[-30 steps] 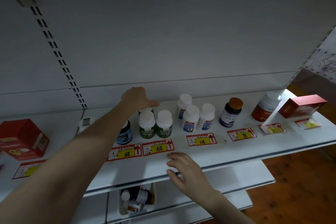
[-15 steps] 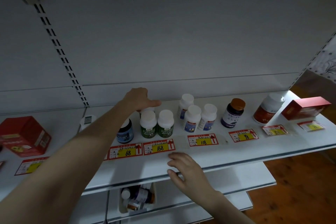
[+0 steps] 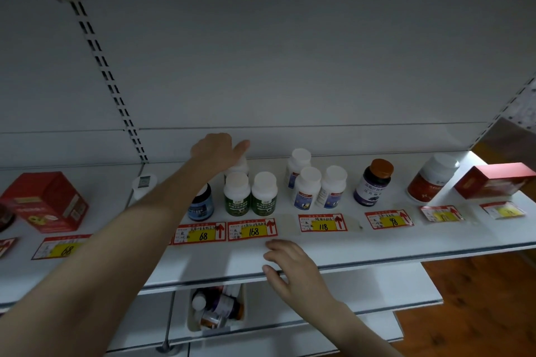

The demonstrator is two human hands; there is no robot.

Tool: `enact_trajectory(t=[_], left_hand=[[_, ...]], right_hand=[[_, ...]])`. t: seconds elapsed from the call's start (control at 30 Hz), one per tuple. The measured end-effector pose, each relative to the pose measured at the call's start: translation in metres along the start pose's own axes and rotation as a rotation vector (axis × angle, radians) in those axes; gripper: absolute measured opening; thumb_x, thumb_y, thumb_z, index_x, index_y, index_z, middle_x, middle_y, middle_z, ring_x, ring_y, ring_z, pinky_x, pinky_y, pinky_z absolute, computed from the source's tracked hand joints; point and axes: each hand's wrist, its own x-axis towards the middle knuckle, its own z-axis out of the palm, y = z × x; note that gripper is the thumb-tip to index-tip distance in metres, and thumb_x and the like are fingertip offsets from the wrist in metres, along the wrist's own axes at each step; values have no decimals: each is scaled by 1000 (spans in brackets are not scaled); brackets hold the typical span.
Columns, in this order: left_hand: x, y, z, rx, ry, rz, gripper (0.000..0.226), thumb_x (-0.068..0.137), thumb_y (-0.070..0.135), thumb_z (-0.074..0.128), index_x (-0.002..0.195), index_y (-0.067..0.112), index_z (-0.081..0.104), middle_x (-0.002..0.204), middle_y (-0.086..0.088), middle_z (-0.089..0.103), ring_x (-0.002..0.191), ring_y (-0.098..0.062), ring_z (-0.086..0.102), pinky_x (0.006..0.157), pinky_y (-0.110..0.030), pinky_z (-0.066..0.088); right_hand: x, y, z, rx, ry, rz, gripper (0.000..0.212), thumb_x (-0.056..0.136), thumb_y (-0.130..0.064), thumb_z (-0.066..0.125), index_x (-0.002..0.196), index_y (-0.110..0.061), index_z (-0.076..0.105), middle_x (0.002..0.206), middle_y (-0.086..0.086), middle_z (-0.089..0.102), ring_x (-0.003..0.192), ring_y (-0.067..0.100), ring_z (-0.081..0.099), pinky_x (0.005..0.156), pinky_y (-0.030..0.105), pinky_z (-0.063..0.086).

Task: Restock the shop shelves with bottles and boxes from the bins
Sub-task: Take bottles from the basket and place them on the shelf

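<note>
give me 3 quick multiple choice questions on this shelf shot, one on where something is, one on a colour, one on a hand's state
1. Where is the bin?
A) on the floor B) under the shelf C) beside a red box
2. What colour is the cap of the bottle behind the 98 tag?
A) green B) white C) orange
3. The right hand is
A) open on the shelf edge B) gripping a bottle C) holding a box

Answers: 1 B, the bin shows below the shelf's front edge; 2 C, the cap is orange on a dark bottle; 3 A, its fingers lie relaxed and hold nothing.

Bottles [image 3: 251, 194] on shelf [image 3: 377, 243], bin [image 3: 217, 310] below
</note>
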Motion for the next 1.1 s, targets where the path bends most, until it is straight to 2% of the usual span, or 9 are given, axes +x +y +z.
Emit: enact_trajectory(t=[0.13, 0.3, 0.37, 0.43, 0.53, 0.63, 0.83, 1.0, 1.1], left_hand=[[-23, -2, -9, -18, 326, 15, 49, 97, 46, 32, 92, 4, 58, 92, -13, 60, 84, -30, 58, 66, -30, 39], [-68, -8, -16, -91, 669, 173, 40, 95, 39, 40, 66, 13, 42, 64, -5, 43, 59, -28, 51, 53, -27, 30], [-91, -9, -18, -105, 700, 202, 40, 95, 36, 42, 63, 13, 37, 57, 1, 35, 54, -23, 42, 52, -26, 24], [-114, -12, -16, -97, 682, 187, 41, 96, 36, 42, 63, 12, 40, 55, 3, 32, 54, -23, 39, 50, -26, 20], [-152, -24, -3, -55, 754, 234, 43, 91, 38, 40, 61, 8, 50, 54, -6, 44, 46, -28, 45, 48, -24, 23], [-185, -39, 14, -29, 725, 243, 40, 88, 37, 44, 63, 8, 56, 55, -9, 54, 45, -30, 51, 45, -22, 25], [-246, -80, 54, -31, 559, 255, 40, 88, 37, 42, 68, 9, 62, 57, -6, 57, 45, -27, 54, 39, -23, 30], [-291, -121, 99, -31, 363, 215, 42, 86, 38, 38, 67, 9, 62, 57, -7, 59, 44, -28, 57, 35, -23, 35], [-304, -142, 134, -30, 241, 148, 42, 84, 38, 38, 64, 11, 63, 54, -6, 58, 40, -29, 56, 33, -22, 32]], right_hand=[[0, -2, -2, -12, -29, 9, 22, 84, -32, 50, 90, -17, 65, 101, 0, 68, 103, 6, 49, 90, 17, 37], [3, -4, -6, -13, -29, -16, 26, 82, -29, 49, 83, -11, 68, 96, 5, 70, 99, 10, 52, 85, 17, 39], [5, -6, -9, -24, -84, -6, 29, 83, -30, 48, 85, -11, 69, 98, 6, 70, 98, 16, 61, 83, 20, 45], [7, -7, -13, -17, -158, 30, 30, 85, -28, 49, 90, -7, 69, 104, 10, 68, 102, 24, 62, 87, 23, 43], [10, -9, -17, -55, -224, 31, 24, 89, -18, 53, 100, -2, 67, 114, 13, 64, 115, 27, 54, 95, 25, 37], [11, -13, -19, -64, -242, 47, 23, 90, -14, 54, 106, -1, 64, 120, 14, 60, 121, 25, 48, 97, 25, 34], [6, -33, -20, -106, -190, 77, 15, 85, -3, 59, 96, 3, 67, 107, 18, 66, 108, 33, 57, 89, 32, 43], [-19, -83, 2, -24, -110, -5, 20, 84, -11, 54, 87, 3, 68, 89, 18, 69, 84, 30, 65, 81, 27, 42], [-52, -98, 31, 72, -187, 57, 26, 86, -16, 51, 88, 3, 67, 87, 18, 68, 83, 24, 62, 76, 26, 43]])
